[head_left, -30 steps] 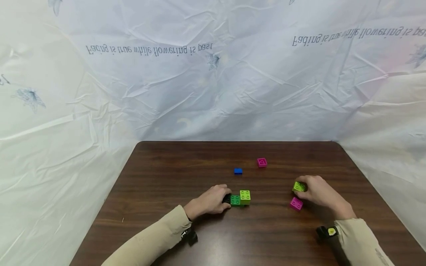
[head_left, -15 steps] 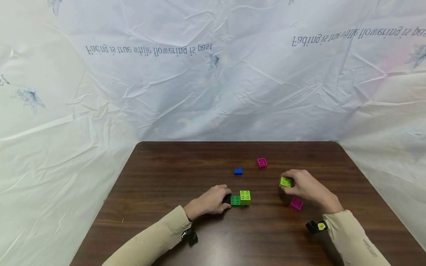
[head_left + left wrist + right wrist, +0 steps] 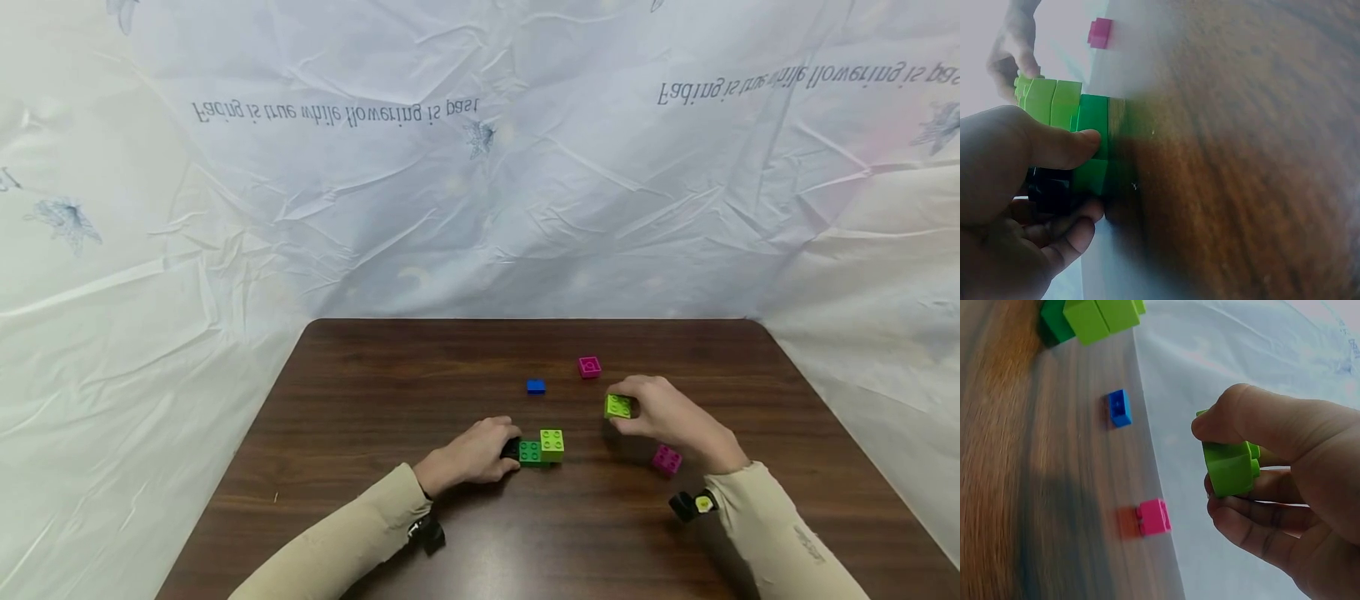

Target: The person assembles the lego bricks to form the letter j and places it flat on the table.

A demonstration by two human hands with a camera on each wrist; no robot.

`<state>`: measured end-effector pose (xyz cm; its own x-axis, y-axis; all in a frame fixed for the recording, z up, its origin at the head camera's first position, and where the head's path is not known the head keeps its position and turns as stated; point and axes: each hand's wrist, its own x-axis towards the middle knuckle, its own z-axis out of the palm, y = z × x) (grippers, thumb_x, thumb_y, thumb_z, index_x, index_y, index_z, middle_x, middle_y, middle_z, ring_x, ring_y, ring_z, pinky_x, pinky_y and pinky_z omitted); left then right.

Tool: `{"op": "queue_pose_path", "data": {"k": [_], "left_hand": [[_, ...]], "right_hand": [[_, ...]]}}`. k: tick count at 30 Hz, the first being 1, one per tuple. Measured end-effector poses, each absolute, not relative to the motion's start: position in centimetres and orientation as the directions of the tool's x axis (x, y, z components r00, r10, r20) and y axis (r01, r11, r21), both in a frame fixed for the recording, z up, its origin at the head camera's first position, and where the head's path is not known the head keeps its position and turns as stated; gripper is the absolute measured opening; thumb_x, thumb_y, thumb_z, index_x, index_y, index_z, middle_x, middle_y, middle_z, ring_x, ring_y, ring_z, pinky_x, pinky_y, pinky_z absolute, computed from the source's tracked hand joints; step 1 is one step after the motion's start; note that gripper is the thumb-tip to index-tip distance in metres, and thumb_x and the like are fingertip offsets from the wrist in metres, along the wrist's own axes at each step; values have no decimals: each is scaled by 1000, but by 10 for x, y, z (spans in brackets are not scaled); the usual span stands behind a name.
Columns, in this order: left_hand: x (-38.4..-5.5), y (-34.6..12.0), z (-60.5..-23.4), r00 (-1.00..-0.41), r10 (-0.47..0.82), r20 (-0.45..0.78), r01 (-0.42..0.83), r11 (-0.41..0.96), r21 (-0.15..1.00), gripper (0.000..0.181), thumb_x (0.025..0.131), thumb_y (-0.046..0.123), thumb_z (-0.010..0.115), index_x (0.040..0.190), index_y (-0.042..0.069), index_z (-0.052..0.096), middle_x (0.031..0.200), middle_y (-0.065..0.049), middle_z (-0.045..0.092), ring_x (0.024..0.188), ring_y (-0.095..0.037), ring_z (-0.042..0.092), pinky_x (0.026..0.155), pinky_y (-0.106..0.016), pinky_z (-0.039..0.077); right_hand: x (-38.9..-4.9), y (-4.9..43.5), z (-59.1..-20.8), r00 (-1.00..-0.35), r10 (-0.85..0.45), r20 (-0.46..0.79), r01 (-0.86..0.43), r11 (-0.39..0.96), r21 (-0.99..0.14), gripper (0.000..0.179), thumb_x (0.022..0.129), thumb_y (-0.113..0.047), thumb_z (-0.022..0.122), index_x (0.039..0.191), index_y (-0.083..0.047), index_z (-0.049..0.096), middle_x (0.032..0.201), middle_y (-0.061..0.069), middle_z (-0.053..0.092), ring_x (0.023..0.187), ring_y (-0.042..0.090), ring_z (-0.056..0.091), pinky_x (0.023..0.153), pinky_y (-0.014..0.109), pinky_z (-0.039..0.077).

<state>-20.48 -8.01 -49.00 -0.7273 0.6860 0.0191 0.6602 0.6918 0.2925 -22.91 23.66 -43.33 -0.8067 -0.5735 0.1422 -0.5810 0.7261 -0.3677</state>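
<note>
My left hand (image 3: pixel 476 451) grips the left end of a toy brick assembly on the table, at its black brick (image 3: pixel 1054 190). That assembly has a green base (image 3: pixel 530 452) and lime bricks (image 3: pixel 552 446) stacked on its right end. In the left wrist view my thumb presses against the green side. Over to the right, my right hand (image 3: pixel 667 414) pinches a loose lime brick (image 3: pixel 618 406), studs up in the head view, between thumb and fingers. The right wrist view shows this lime brick (image 3: pixel 1229 467) lifted off the table.
A small blue brick (image 3: pixel 536 387) and a pink brick (image 3: pixel 589 367) lie farther back, the pink one hollow side up. Another pink brick (image 3: pixel 667 460) sits studs up below my right hand. Wrinkled white sheeting (image 3: pixel 510 208) hangs behind the brown table (image 3: pixel 375 358).
My right hand has lifted the lime brick from beside the near pink brick and carried it left toward the assembly. My left hand has stayed in place.
</note>
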Motion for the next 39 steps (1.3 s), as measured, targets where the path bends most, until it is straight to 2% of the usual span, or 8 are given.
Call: {"op": "queue_pose_path", "data": {"k": [7,14,18,30,39], "left_hand": [[-207,-80,-491,-722,692,27,668,687,287,34,88,29,72,116,9,65,97,-1,58,76,-7,50,65,-20,43],[-208,-80,-491,-718,695,28,674,684,279,35,88,29,72,116,10,65,98,-1,59,78,-7,51,67,-20,44],[-208,-80,-492,-718,695,29,673,683,284,35,89,29,72,116,10,65,99,-1,59,78,-7,52,66,-20,44],[-206,-81,-493,-719,694,29,670,682,293,36,89,29,72,118,9,64,99,-1,59,78,-7,51,66,-19,43],[-207,-80,-493,-728,685,15,659,694,289,36,89,30,72,117,10,65,99,0,59,78,-6,52,66,-20,43]], "right_hand": [[-231,227,-431,-790,-593,159,-607,715,-348,35,84,-22,75,113,-4,69,100,0,67,78,4,56,65,23,49],[-232,217,-429,-761,-624,177,-643,691,-331,35,83,-21,75,113,-3,69,99,2,66,74,8,52,62,23,44],[-231,209,-428,-737,-652,177,-668,666,-332,35,85,-23,74,114,-5,68,104,4,67,75,7,51,64,24,43],[-229,192,-432,-688,-701,186,-712,606,-355,36,86,-26,74,116,-5,68,109,4,67,84,10,59,69,26,50],[-226,182,-433,-694,-704,149,-695,601,-396,42,87,-30,74,120,-5,65,116,7,66,87,8,60,70,26,51]]}}
